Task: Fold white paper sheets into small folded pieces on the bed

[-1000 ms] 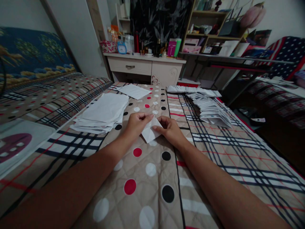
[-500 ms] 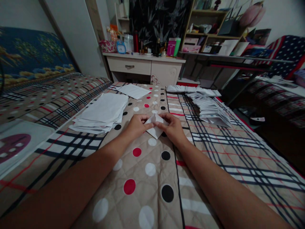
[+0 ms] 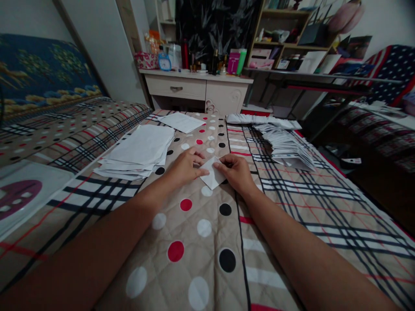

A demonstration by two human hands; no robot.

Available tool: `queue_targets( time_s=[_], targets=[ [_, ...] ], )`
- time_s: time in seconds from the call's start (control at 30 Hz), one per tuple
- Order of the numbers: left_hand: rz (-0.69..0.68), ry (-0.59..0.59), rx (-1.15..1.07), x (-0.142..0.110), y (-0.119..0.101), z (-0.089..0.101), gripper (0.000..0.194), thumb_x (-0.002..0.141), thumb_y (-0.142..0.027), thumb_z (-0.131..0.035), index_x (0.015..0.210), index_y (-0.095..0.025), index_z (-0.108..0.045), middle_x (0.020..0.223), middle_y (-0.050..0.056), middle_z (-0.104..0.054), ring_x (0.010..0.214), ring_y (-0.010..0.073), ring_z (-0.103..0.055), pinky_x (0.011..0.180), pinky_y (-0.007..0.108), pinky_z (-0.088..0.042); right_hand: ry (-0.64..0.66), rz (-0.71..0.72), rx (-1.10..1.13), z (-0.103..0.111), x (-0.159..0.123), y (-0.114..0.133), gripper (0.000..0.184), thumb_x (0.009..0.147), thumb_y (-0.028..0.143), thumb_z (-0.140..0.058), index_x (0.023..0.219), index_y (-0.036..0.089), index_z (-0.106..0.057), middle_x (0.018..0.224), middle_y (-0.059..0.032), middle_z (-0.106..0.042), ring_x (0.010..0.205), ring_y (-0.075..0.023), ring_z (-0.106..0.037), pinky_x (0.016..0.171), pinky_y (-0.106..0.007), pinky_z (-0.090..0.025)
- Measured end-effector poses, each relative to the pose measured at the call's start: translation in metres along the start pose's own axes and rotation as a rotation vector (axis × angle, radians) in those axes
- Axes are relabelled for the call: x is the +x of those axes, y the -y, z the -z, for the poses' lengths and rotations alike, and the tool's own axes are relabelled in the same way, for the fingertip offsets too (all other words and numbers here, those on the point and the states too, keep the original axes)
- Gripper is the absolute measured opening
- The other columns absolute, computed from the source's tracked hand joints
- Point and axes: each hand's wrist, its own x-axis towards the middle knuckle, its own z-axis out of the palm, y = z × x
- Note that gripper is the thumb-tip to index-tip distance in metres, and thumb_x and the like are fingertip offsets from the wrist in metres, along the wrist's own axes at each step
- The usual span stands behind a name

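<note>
A small folded piece of white paper [image 3: 213,174] lies on the patterned quilt [image 3: 207,242] between my two hands. My left hand [image 3: 186,166] rests beside it, fingers stretched out, with fingertips pressing the paper's left edge. My right hand [image 3: 236,171] has its fingers curled, pinching the paper's right upper edge against the quilt. A loose stack of flat white sheets [image 3: 139,151] lies to the left of my left hand. A fanned row of folded white papers [image 3: 285,147] lies to the right, beyond my right hand.
One more white sheet [image 3: 182,122] lies further back on the quilt. Behind the bed stand a white dresser [image 3: 197,90] with bottles and a blue clock [image 3: 164,63], shelves [image 3: 285,43] and a dark desk. A white mat [image 3: 22,194] lies at left.
The paper was held up and worked between both hands; now it lies pressed flat on the quilt, a little further from me. My left fingers have stretched out.
</note>
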Motion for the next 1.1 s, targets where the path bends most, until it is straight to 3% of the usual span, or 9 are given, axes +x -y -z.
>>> queue_targets(
  time_s=[0.17, 0.27, 0.4, 0.57, 0.9, 1.1],
  targets=[
    [0.044, 0.135, -0.077, 0.002, 0.008, 0.007, 0.013, 0.062, -0.021, -0.08, 0.073, -0.016, -0.074, 0.07, 0.0, -0.062, 0.063, 0.0119, -0.054, 0.06, 0.025, -0.043, 0.128, -0.049, 0.041, 0.007, 0.001, -0.003, 0.014, 0.065, 0.03, -0.072, 0.071, 0.018, -0.069, 0.066, -0.0001, -0.063, 0.058, -0.013, -0.05, 0.052, -0.024, -0.037],
    [0.062, 0.089, -0.155, 0.001, 0.003, 0.005, 0.023, 0.058, -0.016, -0.079, 0.081, -0.017, -0.074, 0.07, -0.001, -0.065, 0.065, 0.012, -0.055, 0.062, 0.024, -0.045, 0.188, -0.035, 0.101, 0.009, 0.001, -0.002, 0.012, 0.061, 0.024, -0.073, 0.07, 0.017, -0.069, 0.064, 0.0012, -0.062, 0.057, -0.0122, -0.051, 0.052, -0.024, -0.038],
    [0.042, 0.093, -0.187, -0.001, -0.004, 0.002, 0.011, 0.062, -0.012, -0.074, 0.073, -0.016, -0.073, 0.068, 0.0, -0.067, 0.062, 0.0111, -0.057, 0.06, 0.022, -0.046, 0.227, 0.024, 0.1, 0.01, 0.0, 0.003, 0.006, 0.059, 0.014, -0.066, 0.065, 0.016, -0.067, 0.062, 0.0014, -0.061, 0.057, -0.0117, -0.052, 0.054, -0.023, -0.039],
    [-0.044, 0.153, -0.164, -0.001, -0.001, 0.005, 0.012, 0.065, -0.008, -0.067, 0.069, -0.016, -0.075, 0.07, 0.002, -0.066, 0.062, 0.0105, -0.058, 0.059, 0.021, -0.045, 0.31, 0.102, 0.025, 0.013, -0.001, 0.006, 0.02, 0.059, 0.007, -0.055, 0.066, 0.016, -0.071, 0.073, -0.0026, -0.067, 0.068, -0.0152, -0.061, 0.064, -0.026, -0.046],
    [-0.183, 0.212, -0.156, 0.0, 0.003, 0.006, 0.02, 0.064, -0.004, -0.06, 0.068, -0.017, -0.074, 0.076, 0.004, -0.067, 0.073, 0.0136, -0.062, 0.07, 0.025, -0.048, 0.387, 0.242, -0.008, 0.015, 0.001, 0.004, 0.03, 0.057, 0.0, -0.05, 0.062, 0.019, -0.072, 0.072, -0.002, -0.069, 0.073, -0.0157, -0.064, 0.073, -0.028, -0.049],
    [-0.177, 0.228, -0.144, -0.001, -0.001, 0.007, 0.022, 0.062, -0.003, -0.059, 0.067, -0.018, -0.074, 0.077, 0.003, -0.066, 0.074, 0.0131, -0.062, 0.07, 0.024, -0.048, 0.398, 0.278, -0.05, 0.016, 0.0, 0.004, 0.03, 0.059, -0.001, -0.052, 0.064, 0.02, -0.073, 0.074, -0.0015, -0.069, 0.075, -0.0156, -0.064, 0.075, -0.028, -0.049]
  ],
)
